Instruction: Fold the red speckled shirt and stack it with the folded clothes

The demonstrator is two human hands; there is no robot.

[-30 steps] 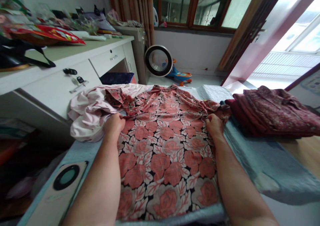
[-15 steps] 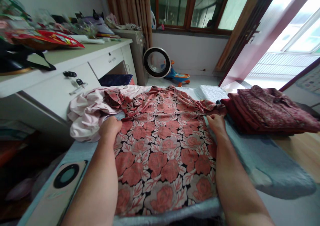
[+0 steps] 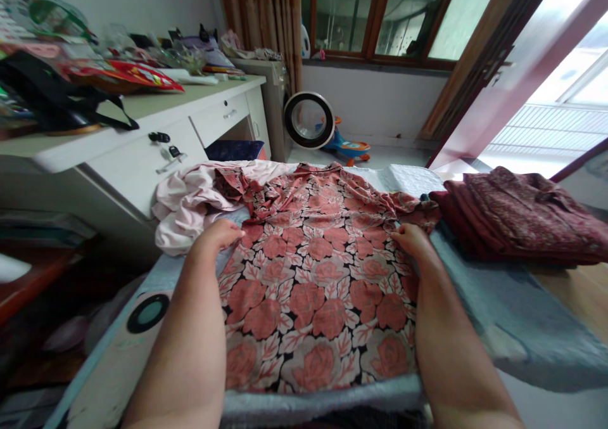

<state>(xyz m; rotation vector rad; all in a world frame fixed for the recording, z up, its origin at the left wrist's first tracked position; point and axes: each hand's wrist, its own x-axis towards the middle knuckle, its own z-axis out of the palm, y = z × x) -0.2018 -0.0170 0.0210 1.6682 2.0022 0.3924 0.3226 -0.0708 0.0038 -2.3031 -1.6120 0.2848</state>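
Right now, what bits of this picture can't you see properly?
Head view, the only one:
- Fingertips of the left hand and right hand: curled at the edges of the flowered garment, so any pinch is hidden.
- Pink cloth: partly covered by the garment.
- Clutter on the desk: too blurred to name.
- Dark red folded clothes: cut off by the right edge.

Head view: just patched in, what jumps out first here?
A red rose-print garment lies spread flat across the blue-covered surface, filling the middle. The left hand rests on its left edge and the right hand on its right edge. A crumpled pink cloth sits at its upper left, and folded dark red clothes are stacked to the right.
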